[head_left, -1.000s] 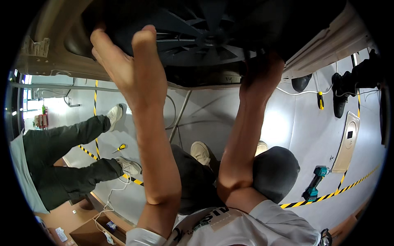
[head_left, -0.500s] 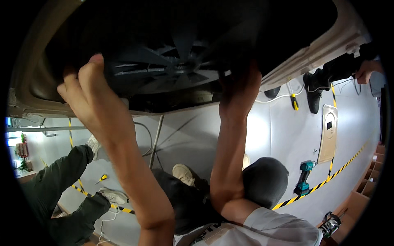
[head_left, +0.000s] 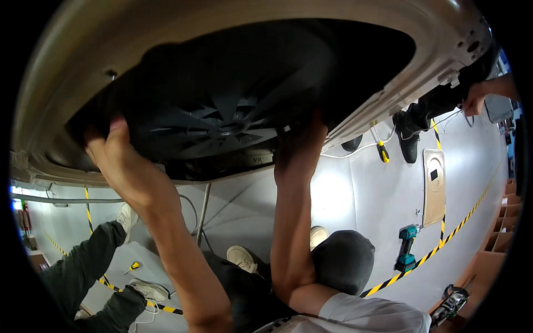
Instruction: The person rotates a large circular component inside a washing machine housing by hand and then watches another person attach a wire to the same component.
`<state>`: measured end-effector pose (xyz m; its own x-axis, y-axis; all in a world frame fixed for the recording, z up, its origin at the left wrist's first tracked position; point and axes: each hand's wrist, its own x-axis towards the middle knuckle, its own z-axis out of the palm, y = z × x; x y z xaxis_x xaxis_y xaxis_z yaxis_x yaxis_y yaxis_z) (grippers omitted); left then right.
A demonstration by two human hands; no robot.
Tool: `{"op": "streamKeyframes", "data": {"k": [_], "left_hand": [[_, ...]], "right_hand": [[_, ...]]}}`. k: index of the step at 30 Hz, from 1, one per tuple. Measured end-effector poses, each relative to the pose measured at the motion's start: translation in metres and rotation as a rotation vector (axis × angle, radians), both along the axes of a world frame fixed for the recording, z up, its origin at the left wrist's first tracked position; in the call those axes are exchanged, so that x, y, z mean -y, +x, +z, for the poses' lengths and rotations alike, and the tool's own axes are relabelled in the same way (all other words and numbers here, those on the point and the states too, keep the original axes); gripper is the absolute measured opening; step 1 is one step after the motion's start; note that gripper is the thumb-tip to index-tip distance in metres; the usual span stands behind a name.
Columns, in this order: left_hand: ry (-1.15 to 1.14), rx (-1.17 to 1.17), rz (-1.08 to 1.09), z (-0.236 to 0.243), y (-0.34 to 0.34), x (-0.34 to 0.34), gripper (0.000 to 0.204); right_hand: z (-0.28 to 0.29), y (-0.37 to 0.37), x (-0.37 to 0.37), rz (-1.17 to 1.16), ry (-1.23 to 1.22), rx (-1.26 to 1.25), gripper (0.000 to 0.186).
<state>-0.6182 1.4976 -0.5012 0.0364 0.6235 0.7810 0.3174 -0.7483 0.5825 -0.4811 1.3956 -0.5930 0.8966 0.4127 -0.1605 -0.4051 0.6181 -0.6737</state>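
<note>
A dark wheel with a spoked centre sits tilted inside the opening of a beige car body. My left hand grips its left edge, the thumb on the near face and the other fingers partly lost in shadow. On the opposite side, my right hand reaches up to the wheel's lower right edge. Its fingers are bent and mostly hidden in the dark. The wheel's outer rim blends into the black of the opening, so its exact contact with the body cannot be made out.
A teal cordless drill and a beige panel lie on the floor at right. Yellow screwdrivers rest nearby and at left. Co-workers' legs and a hand show at both sides. A pale cable crosses the floor.
The view has shifted upward, showing more of the body frame above the wheel. Both hands stay on the wheel, and the left thumb remains on its near face.
</note>
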Motion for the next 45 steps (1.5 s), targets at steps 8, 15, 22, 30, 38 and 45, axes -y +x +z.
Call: {"op": "streamKeyframes", "data": {"k": [8,15,22,30,38,45], "left_hand": [[-0.184,0.008,0.159,0.006,-0.004,-0.007,0.037],[-0.359,0.268,-0.179,0.015,0.004,-0.004,0.055],[-0.433,0.478,-0.315,0.022,0.010,-0.008,0.057],[-0.294,0.120,0.013,0.015,-0.005,-0.018,0.070],[-0.291,0.111,0.074,0.021,0.005,0.002,0.096],[-0.309,0.180,0.052,0.020,0.005,0.008,0.090]], "right_hand": [[0.000,0.002,0.005,0.004,0.075,-0.014,0.059],[-0.013,0.001,0.003,-0.098,0.023,-0.142,0.055],[-0.017,0.014,-0.004,-0.039,0.198,-0.028,0.056],[-0.030,0.026,-0.008,0.042,0.134,0.035,0.071],[-0.021,0.026,-0.007,0.010,0.230,-0.004,0.078],[-0.011,0.018,0.002,0.035,0.203,0.065,0.083]]}}
